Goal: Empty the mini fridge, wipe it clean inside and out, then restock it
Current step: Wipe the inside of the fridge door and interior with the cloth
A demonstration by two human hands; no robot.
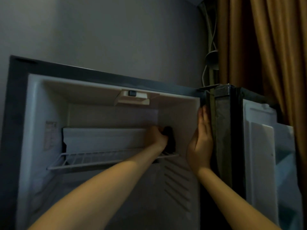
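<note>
A plain, smooth grey painted wall (pixel 116 30) fills the dim room behind, meeting heavy ochre-brown pleated fabric curtains (pixel 265 39) at the right, with thin white cables (pixel 214 22) hanging in the corner between them.

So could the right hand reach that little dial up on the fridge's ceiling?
Probably yes. The right hand rests flat at the hinge side of the fridge, holding nothing, and the dial sits near the front of the ceiling. The door is open and nothing hangs between them.
</note>
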